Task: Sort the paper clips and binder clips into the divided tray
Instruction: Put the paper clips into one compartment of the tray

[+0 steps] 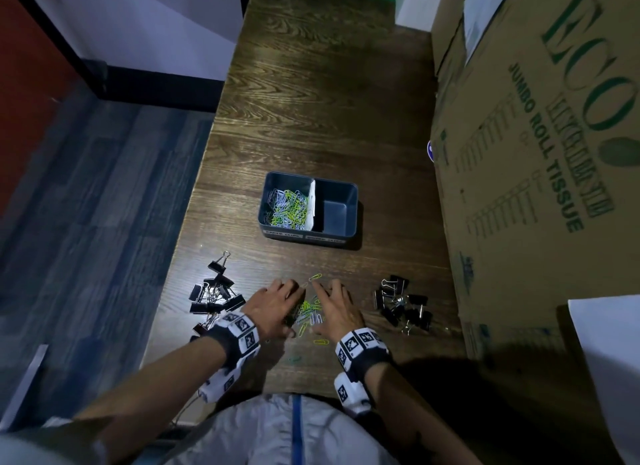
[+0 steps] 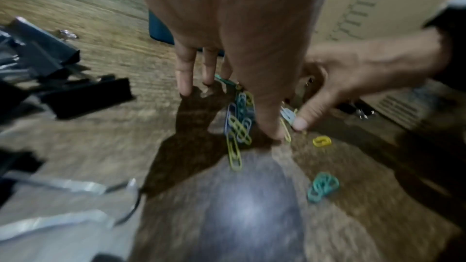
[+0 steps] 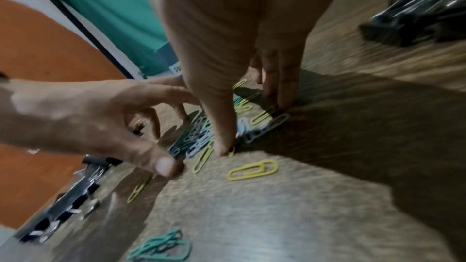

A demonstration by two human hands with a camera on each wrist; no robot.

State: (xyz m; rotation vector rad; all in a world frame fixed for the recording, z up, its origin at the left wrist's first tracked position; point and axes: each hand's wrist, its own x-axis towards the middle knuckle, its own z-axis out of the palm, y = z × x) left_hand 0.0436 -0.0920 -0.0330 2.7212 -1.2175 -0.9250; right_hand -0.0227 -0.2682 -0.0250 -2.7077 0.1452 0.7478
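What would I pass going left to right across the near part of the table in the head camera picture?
Left pile of binder clips → left hand → loose paper clips → right hand → right pile of binder clips → cardboard box.

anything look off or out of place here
The white divider in the tray leans askew rather than upright. A few paper clips lie strayed from the small pile between the hands. Nothing looks damaged.
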